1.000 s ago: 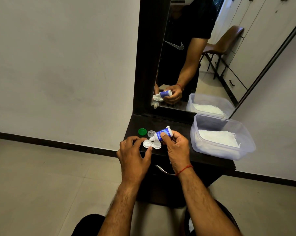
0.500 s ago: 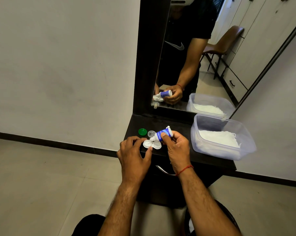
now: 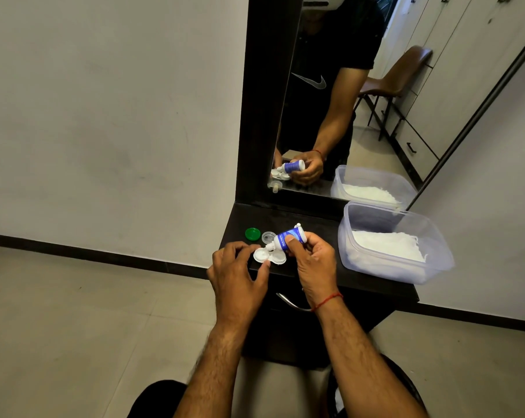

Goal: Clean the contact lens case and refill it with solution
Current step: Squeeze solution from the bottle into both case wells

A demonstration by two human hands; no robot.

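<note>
Refill step underway: right hand (image 3: 314, 263) grips tipped solution bottle (image 3: 288, 236) over lens case (image 3: 268, 256) pinched by left hand (image 3: 237, 276); next probably a gentle squeeze.

One view only: camera on your head, wide-angle, aimed forward and down over your forearms. Dark dresser top (image 3: 372, 279) close below; mirror (image 3: 342, 116) ahead repeats same scene from opposite side.

Surface finishes at the dark dresser top (image 3: 360, 276)

Lens case (image 3: 269, 256) between both hands: white glossy plastic. Solution bottle (image 3: 289, 235) in right hand (image 3: 314, 267): smooth plastic, blue label. Green cap (image 3: 252, 233) beyond left hand (image 3: 235, 276): shiny plastic. Tub (image 3: 436, 236) right of it: translucent plastic.
</note>
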